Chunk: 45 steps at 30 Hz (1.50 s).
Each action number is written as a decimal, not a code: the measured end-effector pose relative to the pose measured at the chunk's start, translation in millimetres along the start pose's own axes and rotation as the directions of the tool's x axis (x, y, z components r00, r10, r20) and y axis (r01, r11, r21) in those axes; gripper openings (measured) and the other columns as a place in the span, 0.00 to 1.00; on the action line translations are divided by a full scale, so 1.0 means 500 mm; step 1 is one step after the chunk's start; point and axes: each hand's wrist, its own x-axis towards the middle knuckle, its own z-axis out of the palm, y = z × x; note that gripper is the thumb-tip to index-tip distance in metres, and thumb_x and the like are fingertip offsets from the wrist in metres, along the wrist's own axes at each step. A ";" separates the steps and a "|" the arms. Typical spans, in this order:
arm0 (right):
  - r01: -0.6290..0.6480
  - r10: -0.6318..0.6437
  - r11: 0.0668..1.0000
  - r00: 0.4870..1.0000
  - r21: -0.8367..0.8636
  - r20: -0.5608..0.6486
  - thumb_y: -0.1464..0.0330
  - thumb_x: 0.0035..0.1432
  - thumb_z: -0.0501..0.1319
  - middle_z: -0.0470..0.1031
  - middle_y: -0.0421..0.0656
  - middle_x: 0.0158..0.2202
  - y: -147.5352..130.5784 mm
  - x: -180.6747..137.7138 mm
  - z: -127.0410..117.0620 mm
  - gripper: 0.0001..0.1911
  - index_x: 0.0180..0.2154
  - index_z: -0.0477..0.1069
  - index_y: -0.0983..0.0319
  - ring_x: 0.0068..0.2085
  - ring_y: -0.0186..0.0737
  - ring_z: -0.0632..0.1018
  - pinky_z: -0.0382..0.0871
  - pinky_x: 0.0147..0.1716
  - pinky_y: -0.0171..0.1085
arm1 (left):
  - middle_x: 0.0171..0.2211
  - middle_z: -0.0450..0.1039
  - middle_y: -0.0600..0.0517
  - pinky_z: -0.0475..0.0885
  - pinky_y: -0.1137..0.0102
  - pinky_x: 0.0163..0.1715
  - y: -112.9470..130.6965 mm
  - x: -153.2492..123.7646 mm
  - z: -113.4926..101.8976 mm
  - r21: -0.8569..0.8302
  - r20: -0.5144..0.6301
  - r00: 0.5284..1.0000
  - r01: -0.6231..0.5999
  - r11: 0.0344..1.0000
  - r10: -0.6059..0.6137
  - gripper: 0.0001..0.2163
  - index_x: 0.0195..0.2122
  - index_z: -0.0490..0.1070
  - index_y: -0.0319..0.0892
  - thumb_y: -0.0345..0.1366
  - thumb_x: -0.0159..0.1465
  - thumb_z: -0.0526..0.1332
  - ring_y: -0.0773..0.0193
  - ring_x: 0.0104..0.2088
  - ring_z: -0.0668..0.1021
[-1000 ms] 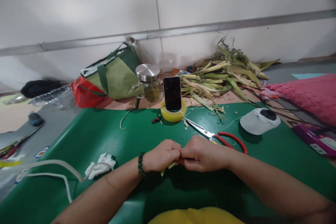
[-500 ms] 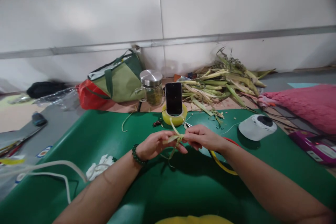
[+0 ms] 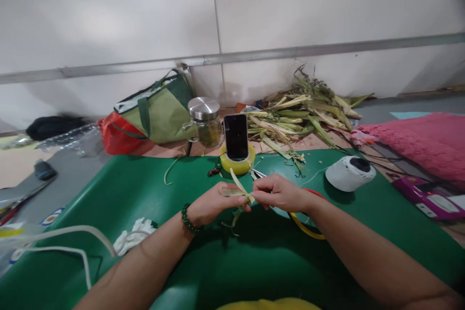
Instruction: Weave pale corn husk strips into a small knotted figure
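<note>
My left hand (image 3: 218, 199), a dark green bead bracelet on its wrist, pinches a small bundle of pale green corn husk strips (image 3: 239, 183). The strips cross at a knot-like spot between my hands, with thin ends sticking up, left and down. My right hand (image 3: 279, 191) closes its thumb and fingertips on the right side of the same bundle; its fingertips are partly hidden. Both hands are above the green mat (image 3: 174, 252). Just beyond them, a phone (image 3: 236, 136) leans upright in a yellow tape roll (image 3: 238, 164). Metal tool tips (image 3: 259, 173) lie beside the roll.
A heap of husks (image 3: 308, 111) lies at the back right. A white thread spool (image 3: 349, 174) and a red-and-yellow ring-shaped thing (image 3: 307, 227) are to the right. Left are a glass jar (image 3: 207, 126), a green bag (image 3: 163, 111), crumpled white tissue (image 3: 135, 236) and a white cable (image 3: 83, 228).
My right fingers have shifted slightly at the knot, and one strip now stands up more clearly. Both hands still hold the husk strips. The whole view has shifted a little.
</note>
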 end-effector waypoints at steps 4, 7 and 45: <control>0.062 -0.060 0.997 0.997 -0.044 0.044 0.61 0.62 0.52 0.67 0.37 0.19 -0.002 -0.002 0.002 0.17 0.25 0.64 0.64 0.20 0.27 0.65 0.57 0.21 0.27 | 0.23 0.76 0.49 0.68 0.71 0.34 0.007 -0.004 0.007 0.028 -0.041 0.999 -0.007 1.000 0.009 0.18 0.24 0.76 0.37 0.50 0.48 0.68 0.65 0.28 0.74; 0.099 -0.096 0.991 0.995 -0.087 0.031 0.61 0.63 0.51 0.66 0.37 0.18 -0.004 -0.004 0.005 0.18 0.25 0.65 0.64 0.21 0.28 0.66 0.58 0.22 0.28 | 0.22 0.75 0.49 0.68 0.71 0.32 0.010 -0.007 0.012 0.074 -0.082 0.995 -0.052 0.996 0.058 0.18 0.24 0.76 0.36 0.49 0.50 0.67 0.66 0.26 0.73; 0.173 -0.315 0.792 0.937 -0.585 -0.149 0.68 0.60 0.51 0.65 0.37 0.18 0.012 0.005 0.028 0.14 0.23 0.65 0.63 0.21 0.29 0.62 0.51 0.22 0.30 | 0.32 0.78 0.46 0.72 0.68 0.34 -0.015 -0.009 0.026 0.397 -0.282 0.902 -0.200 0.896 0.326 0.10 0.32 0.76 0.39 0.41 0.58 0.61 0.61 0.32 0.77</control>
